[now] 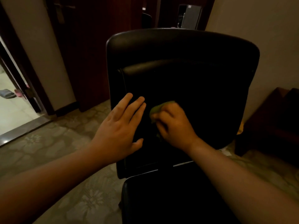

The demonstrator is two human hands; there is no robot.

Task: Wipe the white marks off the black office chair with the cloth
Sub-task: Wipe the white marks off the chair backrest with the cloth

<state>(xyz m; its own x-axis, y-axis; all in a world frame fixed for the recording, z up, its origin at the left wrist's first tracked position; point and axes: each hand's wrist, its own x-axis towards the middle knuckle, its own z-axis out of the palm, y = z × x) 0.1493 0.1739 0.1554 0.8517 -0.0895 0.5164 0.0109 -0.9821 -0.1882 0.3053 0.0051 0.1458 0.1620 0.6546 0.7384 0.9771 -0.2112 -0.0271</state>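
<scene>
evidently the left hand [120, 125] lies flat, fingers straight, steadying the black office chair [182, 65] while the right hand [174, 125] just beside it bunches the green cloth [156, 109] to scrub.

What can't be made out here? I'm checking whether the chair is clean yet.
- White marks: none discernible in the head view; the black office chair is too dark to tell.
- Cloth: mostly hidden under the right hand gripping it; only a green edge shows.
- Chair surface under the flat left hand: covered.
- Chair seat and base: lost in shadow, cut off by the bottom edge.
</scene>
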